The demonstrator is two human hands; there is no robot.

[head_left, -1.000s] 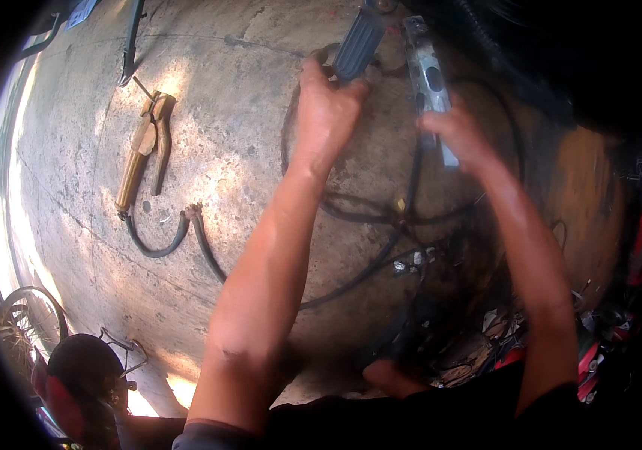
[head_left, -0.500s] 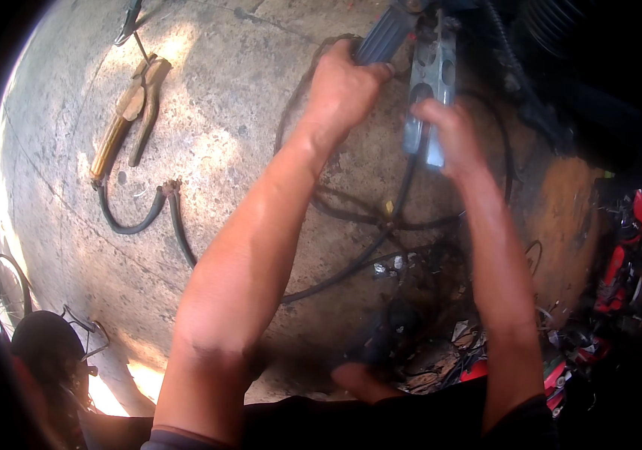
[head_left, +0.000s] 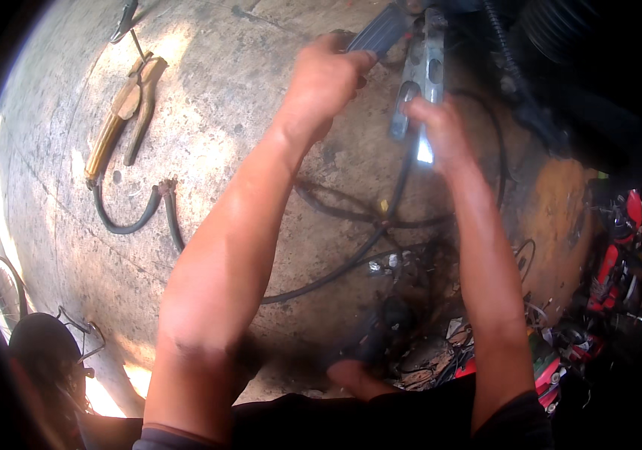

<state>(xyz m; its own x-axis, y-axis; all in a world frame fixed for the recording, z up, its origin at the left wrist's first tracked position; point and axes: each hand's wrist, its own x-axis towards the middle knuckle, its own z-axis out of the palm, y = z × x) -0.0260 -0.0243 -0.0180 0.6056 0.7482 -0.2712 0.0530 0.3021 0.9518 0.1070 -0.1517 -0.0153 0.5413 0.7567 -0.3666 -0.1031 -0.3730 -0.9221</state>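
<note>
So the left hand (head_left: pixel 326 75) is closed round the near end of a dark blue-grey, ribbed, block-shaped piece (head_left: pixel 378 32), thumb toward us; most of its fingers are hidden, so can't tell how they sit. That piece is at the far middle, tilted up to the right.

Right hand (head_left: pixel 441 127) is a bit blurry, but it's got the near end of a long silvery metal bar with oval holes (head_left: pixel 433 90), thumb laid over the metal and the other fingers hard to make out. The bar stands just right of the ribbed piece, its far end next to some dark machinery (head_left: pixel 542 112).

Over on the left, a yellow-brown clamp with two long handles (head_left: pixel 127 103) lies on the stained grey concrete floor (head_left: pixel 216 90). A thick black cable (head_left: pixel 122 229) runs from its near end. Red and black clutter (head_left: pixel 610 274) is piled near right.
</note>
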